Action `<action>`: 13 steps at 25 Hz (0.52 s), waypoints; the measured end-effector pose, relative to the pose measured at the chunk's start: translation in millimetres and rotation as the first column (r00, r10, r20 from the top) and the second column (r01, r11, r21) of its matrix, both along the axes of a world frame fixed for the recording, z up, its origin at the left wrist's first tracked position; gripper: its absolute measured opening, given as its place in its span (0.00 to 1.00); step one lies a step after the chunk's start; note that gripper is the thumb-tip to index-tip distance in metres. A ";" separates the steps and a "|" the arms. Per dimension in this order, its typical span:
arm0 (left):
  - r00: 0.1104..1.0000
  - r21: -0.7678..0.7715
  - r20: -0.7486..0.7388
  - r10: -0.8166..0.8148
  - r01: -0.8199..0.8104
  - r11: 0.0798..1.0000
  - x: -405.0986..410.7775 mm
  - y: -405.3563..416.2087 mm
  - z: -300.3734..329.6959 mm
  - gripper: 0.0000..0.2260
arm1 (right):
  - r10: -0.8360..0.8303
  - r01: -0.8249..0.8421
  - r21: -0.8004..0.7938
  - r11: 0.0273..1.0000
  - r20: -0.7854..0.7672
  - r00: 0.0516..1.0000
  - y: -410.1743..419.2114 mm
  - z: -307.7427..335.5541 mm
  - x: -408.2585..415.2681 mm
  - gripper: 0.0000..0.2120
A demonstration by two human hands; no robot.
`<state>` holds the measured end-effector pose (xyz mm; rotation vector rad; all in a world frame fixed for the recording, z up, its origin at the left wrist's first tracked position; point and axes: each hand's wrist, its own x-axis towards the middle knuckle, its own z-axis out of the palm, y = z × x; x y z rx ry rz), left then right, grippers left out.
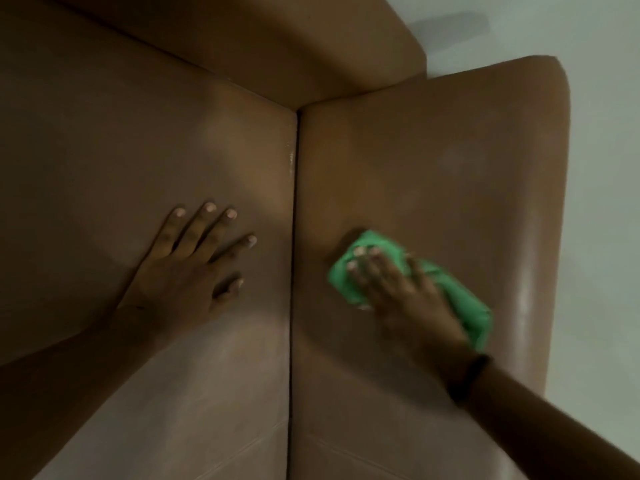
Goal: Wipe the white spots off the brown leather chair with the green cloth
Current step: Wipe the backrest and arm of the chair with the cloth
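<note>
The brown leather chair (433, 161) fills most of the view, with its seat cushion on the left and its armrest on the right. My right hand (398, 292) presses the bunched green cloth (464, 299) flat onto the inner side of the armrest. Flat on the seat cushion rests my left hand (187, 265), fingers spread and holding nothing. A thin whitish streak (291, 161) runs along the seam between seat and armrest. Paler smudges show on the armrest above the cloth, blurred.
The chair's backrest (277, 46) rises at the top. A pale floor (602, 202) lies to the right of the armrest. A dark band circles my right wrist (467, 375).
</note>
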<state>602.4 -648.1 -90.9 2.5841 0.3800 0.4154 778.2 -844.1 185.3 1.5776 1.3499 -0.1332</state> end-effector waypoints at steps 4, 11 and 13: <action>1.000 0.034 -0.007 -0.008 0.009 0.999 1.9 0.3 -2.3 0.32 | -0.212 0.141 0.344 0.928 0.179 0.961 49.1 27.0 75.7 0.30; 0.999 0.013 -0.039 -0.022 0.022 1.000 0.5 3.2 4.2 0.33 | 0.077 -0.081 -0.044 0.996 -0.085 0.993 -70.6 22.1 -18.4 0.31; 0.999 0.033 -0.051 -0.021 0.022 0.999 1.8 2.2 0.8 0.33 | -0.086 0.082 0.137 0.987 0.023 0.996 -60.8 30.9 -0.4 0.31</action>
